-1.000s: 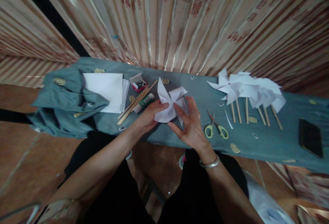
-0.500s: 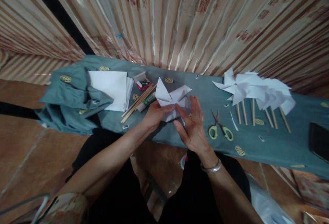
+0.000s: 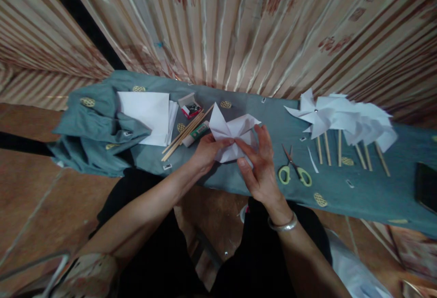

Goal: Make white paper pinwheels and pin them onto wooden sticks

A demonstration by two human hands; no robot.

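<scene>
A white paper pinwheel (image 3: 220, 127) with folded blades is held over the cloth in front of me. My left hand (image 3: 206, 152) grips its left side, the thumb pressed on the centre and the other fingers beneath. My right hand (image 3: 257, 163) is at its right side: the index fingertip touches the centre, the thumb stands apart, and the other fingers are stretched toward the upper right blade. Just left of the pinwheel lie several wooden sticks (image 3: 184, 136), a green and white tube (image 3: 196, 134) and an open small box (image 3: 190, 106) of dark pins.
Scissors (image 3: 292, 166) with green handles and a paper strip (image 3: 313, 159) lie to the right. Beyond are several finished pinwheels (image 3: 341, 115) on sticks. White paper sheets (image 3: 146, 115) are at the left, a dark phone-like object (image 3: 426, 186) at the right edge. A pleated curtain (image 3: 218, 33) hangs behind.
My right index finger still presses at the pinwheel's centre, while the other fingers have shifted slightly against the right blade. The view has moved a little. My left hand keeps its hold.
</scene>
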